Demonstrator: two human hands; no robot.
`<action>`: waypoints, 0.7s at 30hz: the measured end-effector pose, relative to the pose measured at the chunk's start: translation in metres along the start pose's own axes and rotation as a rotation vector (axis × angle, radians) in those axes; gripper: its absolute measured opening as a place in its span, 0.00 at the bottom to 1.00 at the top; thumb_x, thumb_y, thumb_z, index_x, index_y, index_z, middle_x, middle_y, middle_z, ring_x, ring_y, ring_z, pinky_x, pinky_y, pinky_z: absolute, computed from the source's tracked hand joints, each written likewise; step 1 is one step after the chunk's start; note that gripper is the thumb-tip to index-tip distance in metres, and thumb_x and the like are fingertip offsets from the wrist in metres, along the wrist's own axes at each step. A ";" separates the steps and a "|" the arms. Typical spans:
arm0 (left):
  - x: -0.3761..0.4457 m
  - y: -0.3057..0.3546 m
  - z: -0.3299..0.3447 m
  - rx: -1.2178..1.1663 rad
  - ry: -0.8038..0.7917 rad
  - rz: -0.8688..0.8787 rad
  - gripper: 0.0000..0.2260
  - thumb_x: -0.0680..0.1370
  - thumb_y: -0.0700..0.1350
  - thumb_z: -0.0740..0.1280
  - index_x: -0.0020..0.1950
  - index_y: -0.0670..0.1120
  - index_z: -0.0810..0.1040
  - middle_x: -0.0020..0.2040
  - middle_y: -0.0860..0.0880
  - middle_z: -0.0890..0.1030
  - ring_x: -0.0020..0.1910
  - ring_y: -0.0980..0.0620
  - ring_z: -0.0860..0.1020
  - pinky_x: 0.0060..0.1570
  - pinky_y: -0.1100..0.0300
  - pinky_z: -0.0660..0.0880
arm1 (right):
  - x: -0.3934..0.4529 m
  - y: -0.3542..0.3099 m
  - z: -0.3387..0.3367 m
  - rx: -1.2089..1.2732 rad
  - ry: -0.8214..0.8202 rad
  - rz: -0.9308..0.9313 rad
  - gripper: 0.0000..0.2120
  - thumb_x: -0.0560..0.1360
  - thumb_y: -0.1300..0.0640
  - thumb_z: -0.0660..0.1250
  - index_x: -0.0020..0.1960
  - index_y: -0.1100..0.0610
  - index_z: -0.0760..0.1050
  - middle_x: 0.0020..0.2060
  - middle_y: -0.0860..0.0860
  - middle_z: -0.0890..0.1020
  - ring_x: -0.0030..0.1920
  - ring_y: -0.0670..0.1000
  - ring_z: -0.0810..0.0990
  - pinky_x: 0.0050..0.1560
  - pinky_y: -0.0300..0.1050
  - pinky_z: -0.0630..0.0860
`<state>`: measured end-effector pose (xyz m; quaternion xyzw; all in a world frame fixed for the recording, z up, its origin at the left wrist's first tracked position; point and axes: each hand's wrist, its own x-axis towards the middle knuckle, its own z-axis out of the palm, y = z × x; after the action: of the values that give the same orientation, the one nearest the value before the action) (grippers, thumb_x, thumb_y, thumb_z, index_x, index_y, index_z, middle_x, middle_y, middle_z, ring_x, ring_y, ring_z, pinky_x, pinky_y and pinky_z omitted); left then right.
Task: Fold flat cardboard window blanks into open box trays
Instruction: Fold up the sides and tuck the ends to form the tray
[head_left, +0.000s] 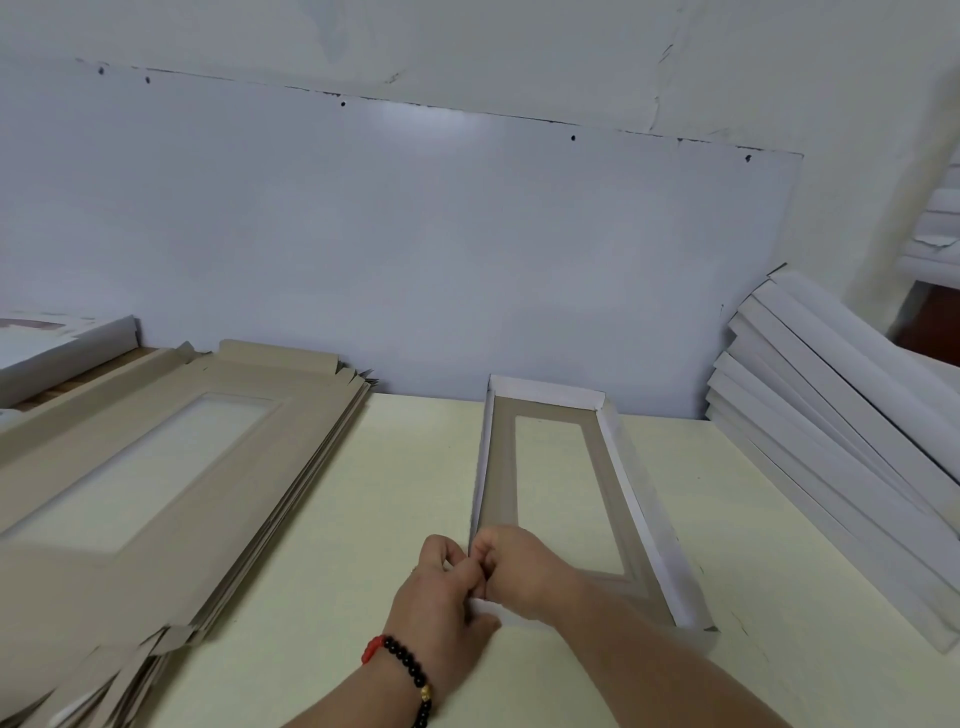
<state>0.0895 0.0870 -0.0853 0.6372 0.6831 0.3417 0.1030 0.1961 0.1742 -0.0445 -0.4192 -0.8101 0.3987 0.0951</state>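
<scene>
Presently, item in hand: left hand, beaded bracelet on the wrist, and right hand both pinch the near left corner flap of a long grey-and-white cardboard window tray, which lies on the pale yellow table and runs toward 12 o'clock. Judged light, thin, stiff only along its creases, easily dented; best held at corners and folded walls. At 9 o'clock: stack of flat grey-brown cardboard window blanks. At 3 o'clock: leaning pile of finished white trays.
</scene>
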 end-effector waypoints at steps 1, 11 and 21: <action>0.000 0.000 0.000 0.001 -0.001 0.000 0.16 0.69 0.46 0.70 0.34 0.56 0.61 0.49 0.59 0.64 0.36 0.60 0.70 0.34 0.74 0.65 | 0.000 -0.001 0.000 -0.029 0.015 -0.012 0.12 0.66 0.66 0.68 0.35 0.50 0.70 0.29 0.45 0.73 0.33 0.46 0.70 0.36 0.39 0.68; 0.000 0.001 -0.002 0.006 0.000 -0.001 0.15 0.68 0.47 0.70 0.34 0.57 0.62 0.47 0.59 0.64 0.33 0.61 0.69 0.35 0.73 0.66 | -0.005 -0.001 -0.007 0.180 -0.133 0.037 0.14 0.72 0.73 0.63 0.45 0.55 0.70 0.33 0.50 0.75 0.35 0.46 0.72 0.37 0.35 0.69; 0.000 0.000 0.000 -0.009 0.015 -0.044 0.15 0.68 0.47 0.69 0.34 0.56 0.62 0.47 0.59 0.65 0.34 0.61 0.69 0.35 0.73 0.65 | -0.002 -0.001 -0.005 0.107 -0.123 0.035 0.13 0.71 0.70 0.64 0.47 0.54 0.70 0.33 0.49 0.75 0.34 0.44 0.71 0.34 0.34 0.66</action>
<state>0.0895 0.0871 -0.0846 0.6190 0.6961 0.3473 0.1083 0.1991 0.1747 -0.0400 -0.4021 -0.7845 0.4681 0.0605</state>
